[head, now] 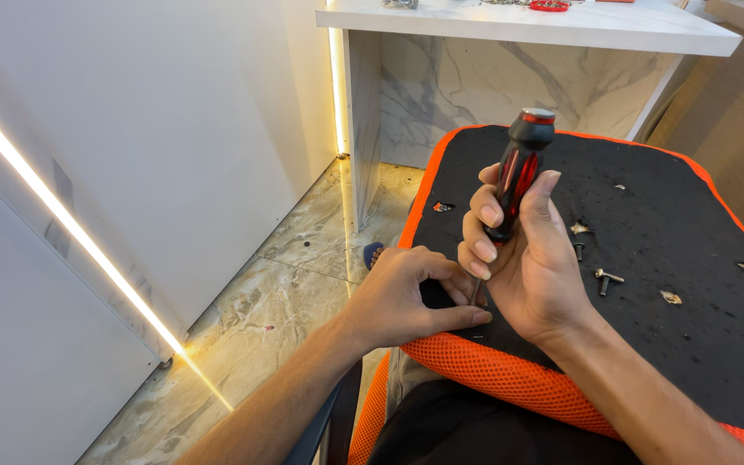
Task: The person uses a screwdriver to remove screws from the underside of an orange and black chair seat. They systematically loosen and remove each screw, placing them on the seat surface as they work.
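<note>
The red-and-black plastic-handled screwdriver (pixel 517 176) stands nearly upright at the middle of the view, its shaft running down to the near edge of the black padded panel with orange mesh trim (pixel 673 258), which looks like the underside of a chair seat. The right hand (pixel 531 267) wraps the lower handle, all fingers curled closed around it. The tip is hidden behind the fingers of both hands, so what it bears on cannot be told.

At nine o'clock from the tip, the left hand (pixel 406 297) lies flat on the panel edge, its fingers bent and pressed together against the fabric just beside the shaft, holding nothing that can be seen.

At three o'clock from the right hand, loose silver-headed bolts (pixel 604 278) and small metal fittings lie scattered on the black fabric. At twelve o'clock stands a white marble-patterned desk (pixel 510 77); at nine o'clock, a white wall panel with a lit strip (pixel 71 232) above the glossy marble floor (pixel 294 284).

Judging by the grip, driving well here calls for keeping the shaft square to the panel, pressing straight down while turning, and keeping the steadying fingers clear of the tip in case it slips.
</note>
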